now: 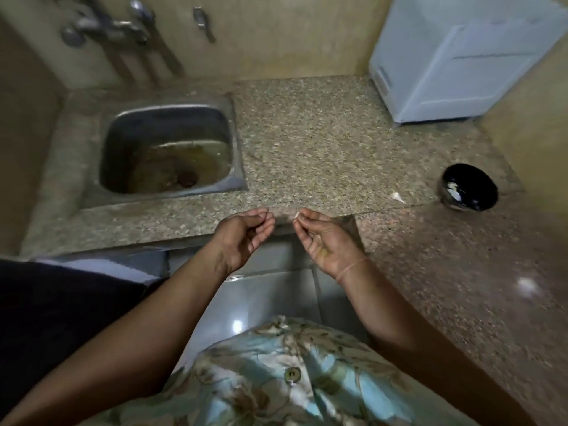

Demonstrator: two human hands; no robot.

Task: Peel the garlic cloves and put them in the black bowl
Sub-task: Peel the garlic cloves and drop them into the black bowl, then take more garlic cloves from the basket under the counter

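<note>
A flowered shirt (pixel 276 379) with one button fills the near edge, above a grey tiled floor (pixel 270 290). Both hands are raised at the counter's (pixel 307 142) front edge, well left of the bowl (pixel 468 187) and nearer than it. The right hand (pixel 325 241), a thin band at its wrist, pinches a small white bit (pixel 296 215) between thumb and fingertips; whether it is clove or skin I cannot tell. The left hand (pixel 242 238) is curled, thumb against fingertips, just apart from the right. Whether it holds anything I cannot tell.

On the speckled stone counter a clove (pixel 397 196) lies just left of the black bowl, not touching it. The bowl has something white inside. Far left of the bowl sits a steel sink (pixel 123 142), murky brown at the bottom. Behind the bowl stands a white box (pixel 461 56), its faint marks too blurred to read. Taps (pixel 135 26) hang on the beige wall (pixel 292 35), far left of the bowl and beyond it.
</note>
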